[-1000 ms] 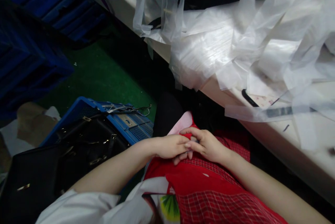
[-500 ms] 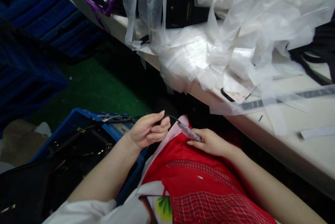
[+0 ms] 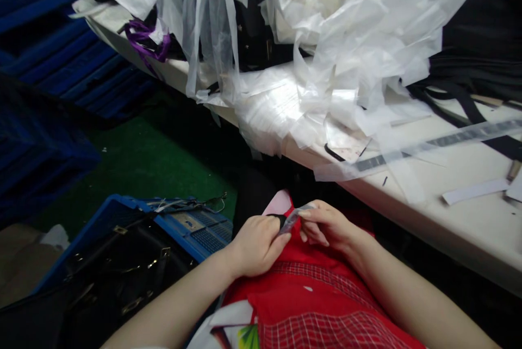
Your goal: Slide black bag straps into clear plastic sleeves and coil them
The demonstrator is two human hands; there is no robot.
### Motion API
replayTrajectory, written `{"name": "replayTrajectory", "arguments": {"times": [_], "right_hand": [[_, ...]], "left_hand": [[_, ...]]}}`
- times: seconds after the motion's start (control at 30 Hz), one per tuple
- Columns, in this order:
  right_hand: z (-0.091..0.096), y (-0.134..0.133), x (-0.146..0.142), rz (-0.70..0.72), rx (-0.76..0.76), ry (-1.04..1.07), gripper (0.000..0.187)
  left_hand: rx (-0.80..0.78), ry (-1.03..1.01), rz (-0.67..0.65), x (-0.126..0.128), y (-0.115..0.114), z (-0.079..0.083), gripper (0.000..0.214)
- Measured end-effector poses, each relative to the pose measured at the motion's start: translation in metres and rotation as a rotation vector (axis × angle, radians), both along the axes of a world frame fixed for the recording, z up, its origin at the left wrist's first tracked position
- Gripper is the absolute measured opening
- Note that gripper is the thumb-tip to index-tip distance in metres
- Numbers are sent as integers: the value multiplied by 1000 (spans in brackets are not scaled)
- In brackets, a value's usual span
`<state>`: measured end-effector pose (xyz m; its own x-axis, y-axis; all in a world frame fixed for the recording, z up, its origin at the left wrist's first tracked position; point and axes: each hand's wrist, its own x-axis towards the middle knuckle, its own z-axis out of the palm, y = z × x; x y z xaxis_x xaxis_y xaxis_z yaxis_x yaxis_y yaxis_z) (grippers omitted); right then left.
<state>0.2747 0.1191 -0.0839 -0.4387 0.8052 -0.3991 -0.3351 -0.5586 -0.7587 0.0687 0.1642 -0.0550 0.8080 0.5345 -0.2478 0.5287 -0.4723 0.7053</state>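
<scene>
Mostly hidden, a black piece [image 3: 280, 219] sits in the closed left hand [image 3: 256, 243]; right hand [image 3: 328, 226] pinches its clear sleeve [image 3: 294, 216].

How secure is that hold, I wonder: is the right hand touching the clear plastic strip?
Touching. In the head view the right hand pinches the clear plastic strip at its end.

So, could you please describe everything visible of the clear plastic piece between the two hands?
The clear plastic piece is a narrow, thin, glossy strip, tilted up toward the right. The right hand pinches its upper end; its lower end meets a black tip held in the left hand, above red cloth in the lap.
</scene>
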Motion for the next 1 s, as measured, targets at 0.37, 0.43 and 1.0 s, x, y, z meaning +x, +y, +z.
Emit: {"name": "replayTrajectory", "arguments": {"times": [0.37,0.43,1.0], "right_hand": [[7,-21,-19,297,524,-662,26],[11,-22,-31,423,468,-480,37],[36,-4,1,94,814,-893,58]], "left_hand": [[-1469,-662,348,9,2,53,38],[-1025,-896,608,9,20,61,29],[-1172,-301,224,-8,-13,36,62]]}}
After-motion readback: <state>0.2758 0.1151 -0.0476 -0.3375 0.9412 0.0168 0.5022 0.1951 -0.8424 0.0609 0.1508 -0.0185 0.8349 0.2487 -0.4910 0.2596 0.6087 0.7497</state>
